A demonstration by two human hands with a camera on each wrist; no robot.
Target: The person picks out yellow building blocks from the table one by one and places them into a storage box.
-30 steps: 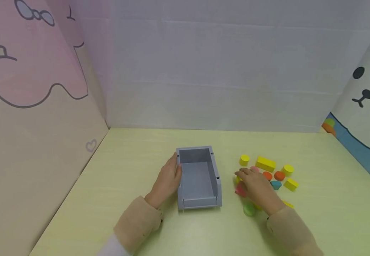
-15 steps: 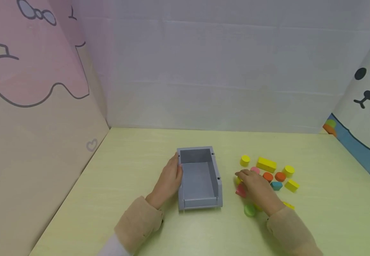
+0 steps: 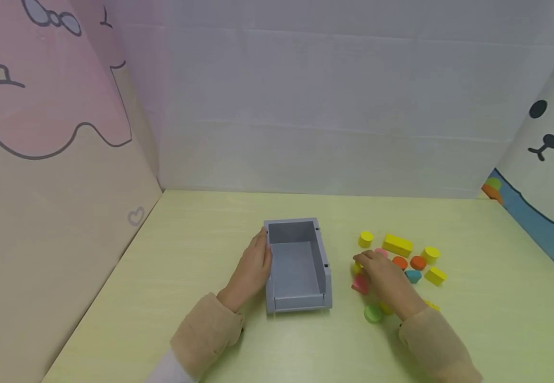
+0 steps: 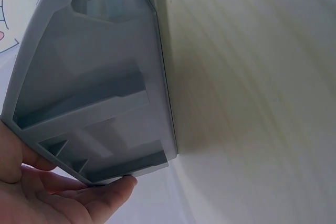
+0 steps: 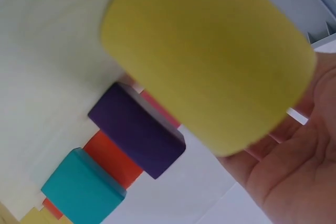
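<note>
We grip the bin (image 3: 297, 271) at mid-frame with our left hand (image 3: 248, 274) while our right hand (image 3: 387, 279), too hidden underneath to tell any grasp, hangs over the blocks (image 3: 413, 276) right of centre, apparently for picking, so the next move wants a sure pinch.

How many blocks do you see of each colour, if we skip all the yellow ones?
Pink or red blocks: 2
Orange blocks: 2
Teal block: 1
Green block: 1
Purple block, seen only in the right wrist view: 1
Total: 7 in view
</note>
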